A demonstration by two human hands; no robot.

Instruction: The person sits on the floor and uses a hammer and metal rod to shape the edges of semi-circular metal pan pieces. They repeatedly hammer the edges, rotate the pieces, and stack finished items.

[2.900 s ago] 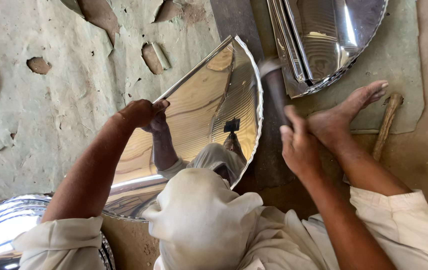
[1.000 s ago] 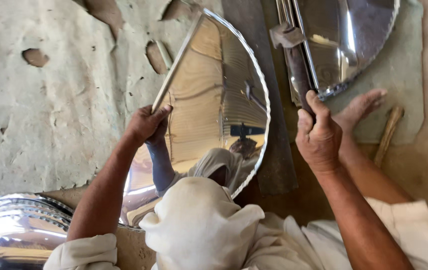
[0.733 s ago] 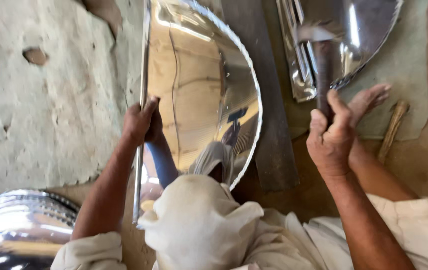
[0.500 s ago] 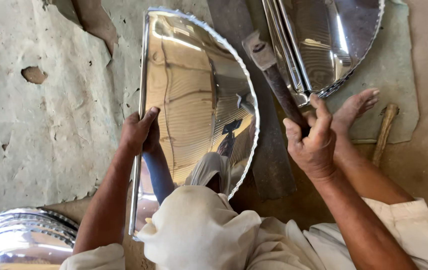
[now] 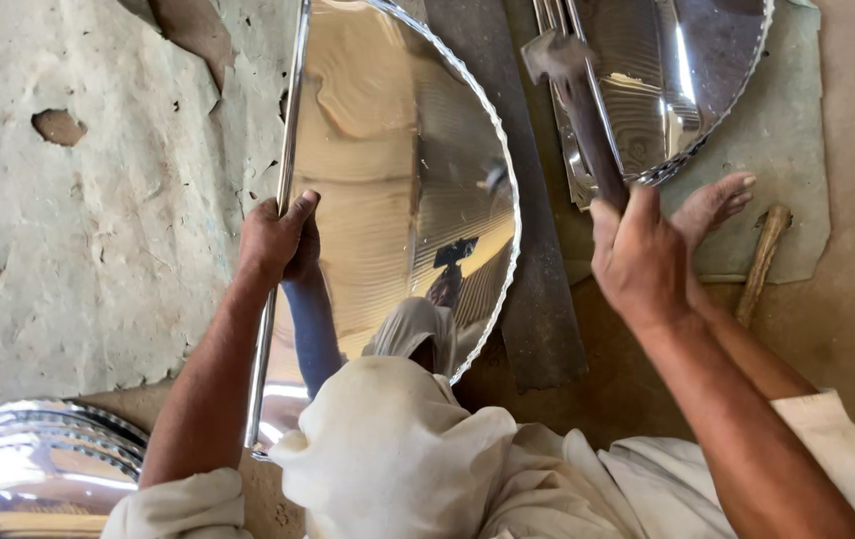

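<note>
In the head view, I saw the left hand (image 5: 278,240) closed on the straight edge of a shiny half-round metal sheet (image 5: 398,190). The thumb lay over the front of the edge and the fingers went behind it, so I could not see them fully. The sheet stood tilted in front of the person, with its curved scalloped rim to the right. Its surface was like a mirror and showed the arm and the cloth-covered head.

The right hand (image 5: 637,260) was wrapped tightly around the dark handle of a hammer (image 5: 577,100). The hammer head pointed up and left and was a little blurred. It hung above a dark strip (image 5: 537,260) that lay on the ground just beside the curved rim.

I saw no package, label or sign in this view. A second shiny sheet (image 5: 667,80) lay at the top right on a pale green mat (image 5: 787,130), and the top of the picture cut it off. A bare foot (image 5: 712,205) rested near it, partly hidden behind the right hand. A wooden stick (image 5: 762,265) lay just beside the foot. More polished pieces (image 5: 38,469) were stacked at the bottom left, cut off by the frame. A pale torn mat (image 5: 98,200) covered the floor on the left.
</note>
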